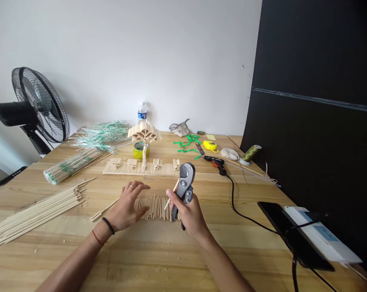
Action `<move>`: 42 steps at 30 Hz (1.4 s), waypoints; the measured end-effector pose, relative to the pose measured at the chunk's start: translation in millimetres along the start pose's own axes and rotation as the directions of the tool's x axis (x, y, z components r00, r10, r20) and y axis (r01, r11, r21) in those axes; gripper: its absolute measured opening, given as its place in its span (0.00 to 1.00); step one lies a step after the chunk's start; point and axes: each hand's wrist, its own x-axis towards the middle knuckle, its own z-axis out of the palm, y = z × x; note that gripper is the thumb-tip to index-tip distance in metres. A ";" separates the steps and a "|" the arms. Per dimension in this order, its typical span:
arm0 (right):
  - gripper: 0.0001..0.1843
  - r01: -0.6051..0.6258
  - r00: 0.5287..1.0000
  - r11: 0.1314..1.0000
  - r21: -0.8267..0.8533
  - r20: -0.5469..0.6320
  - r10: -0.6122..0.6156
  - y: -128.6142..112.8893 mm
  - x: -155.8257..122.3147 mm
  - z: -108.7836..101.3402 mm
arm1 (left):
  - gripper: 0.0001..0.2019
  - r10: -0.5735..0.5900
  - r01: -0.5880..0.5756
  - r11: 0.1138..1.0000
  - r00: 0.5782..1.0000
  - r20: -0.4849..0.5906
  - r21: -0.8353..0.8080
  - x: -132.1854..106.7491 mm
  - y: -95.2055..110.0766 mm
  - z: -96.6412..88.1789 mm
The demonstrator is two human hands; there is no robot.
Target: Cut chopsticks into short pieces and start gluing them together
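My right hand [192, 215] grips grey pruning shears [183, 188], their head pointing up and away from me. A thin wooden stick [167, 202] runs beside the shears, under my right thumb. My left hand [125, 209] is open, its fingers and thumb apart above the left end of a row of short cut sticks [154, 207] on the table. Left of that hand lie a couple of longer sticks [100, 212]. Beyond both hands stands a stick-built model, with a flat base [167, 167] bearing small stools and a post with a slatted roof [144, 132].
Loose long sticks [39, 211] and a wrapped bundle [72, 164] lie left. A fan [39, 105] stands behind them. Right are a hot glue gun [215, 163] with a trailing cord, a yellow tape measure [210, 146], a thread spool [250, 155], and a black phone [293, 233] beside a power strip [326, 235].
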 end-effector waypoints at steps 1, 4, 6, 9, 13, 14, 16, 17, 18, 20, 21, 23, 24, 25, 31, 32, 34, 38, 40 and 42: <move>0.20 -0.002 1.000 1.000 -0.007 0.007 0.002 -0.1 0.1 -0.1 | 0.25 -0.033 0.033 0.996 0.999 -0.003 0.087 0.2 -1.9 -0.5; 0.21 -0.010 1.000 1.000 -0.027 0.023 0.011 0.0 0.6 -0.4 | 0.32 -0.098 0.091 0.958 0.995 0.012 0.273 -0.1 -3.8 1.3; 0.21 -0.018 0.999 0.999 -0.041 0.027 0.019 0.2 0.9 -0.4 | 0.31 -0.100 0.083 0.944 0.994 0.038 0.319 -0.6 -1.1 3.5; 0.21 -0.014 0.999 0.998 -0.063 0.037 0.017 0.5 1.1 0.0 | 0.26 -0.095 0.069 0.939 0.994 0.062 0.336 -0.9 6.4 5.4; 0.21 0.001 0.999 0.996 -0.092 0.053 0.004 0.4 1.2 0.5 | 0.23 -0.066 0.040 0.957 0.994 0.082 0.288 -0.8 12.6 4.6; 0.22 0.003 0.999 0.995 -0.098 0.053 0.002 0.2 1.3 0.5 | 0.24 -0.057 0.031 0.964 0.994 0.092 0.263 -1.0 12.5 4.2; 0.22 0.006 0.999 0.995 -0.103 0.052 -0.001 -0.2 1.1 0.7 | 0.26 -0.041 0.018 0.977 0.993 0.107 0.212 -1.7 9.9 2.8; 0.23 0.008 0.999 0.995 -0.101 0.049 -0.003 -0.4 1.0 0.8 | 0.28 -0.028 0.006 0.983 0.993 0.113 0.185 -2.0 7.4 1.6; 0.23 0.010 0.999 0.995 -0.095 0.043 -0.006 -0.6 0.9 0.9 | 0.30 -0.012 -0.006 0.987 0.994 0.112 0.158 -2.3 3.9 -0.2; 0.23 0.018 0.999 0.996 -0.082 0.030 -0.016 -0.8 0.7 1.4 | 0.30 0.004 -0.014 0.993 0.997 0.083 0.118 -2.1 -5.4 -6.3; 0.24 0.022 1.000 0.997 -0.074 0.024 -0.020 -0.8 0.9 1.8 | 0.27 -0.005 -0.001 0.994 0.999 0.052 0.113 -1.6 -11.3 -10.7; 0.25 0.032 0.999 0.998 -0.050 0.019 -0.031 -0.4 1.8 2.9 | 0.17 -0.067 0.072 0.987 0.997 -0.040 0.142 0.0 -24.6 -21.0; 0.25 0.039 0.999 0.999 -0.033 0.018 -0.038 -0.1 2.5 3.6 | 0.13 -0.112 0.125 0.978 0.990 -0.089 0.165 1.1 -31.4 -26.3; 0.25 0.046 0.999 0.999 -0.014 0.017 -0.046 0.4 3.3 4.4 | 0.10 -0.156 0.179 0.966 0.979 -0.129 0.185 2.1 -38.0 -31.0; 0.22 0.076 0.997 0.995 0.070 0.008 -0.077 8.0 7.1 6.0 | 0.06 -0.290 0.322 0.926 0.940 -0.178 0.194 6.0 -58.2 -33.1; 0.22 0.077 0.997 0.994 0.076 0.010 -0.078 9.9 7.4 5.7 | 0.06 -0.297 0.330 0.926 0.937 -0.184 0.186 5.7 -57.7 -30.6; 0.22 0.080 0.997 0.993 0.086 0.014 -0.082 13.1 7.7 5.0 | 0.06 -0.302 0.336 0.928 0.932 -0.202 0.162 4.3 -53.8 -26.8; 0.21 0.084 0.996 0.991 0.106 0.019 -0.086 13.4 6.4 4.4 | 0.07 -0.229 0.252 0.964 0.947 -0.224 0.083 -1.0 -37.2 -23.0; 0.18 0.088 0.995 0.984 0.154 0.025 -0.093 10.2 4.5 5.4 | 0.08 -0.182 0.193 0.981 0.960 -0.212 0.033 -3.9 -25.7 -18.5; 0.15 0.086 0.995 0.970 0.226 0.021 -0.093 6.1 1.8 7.5 | 0.08 -0.149 0.150 0.989 0.971 -0.186 -0.007 -6.7 -13.2 -10.7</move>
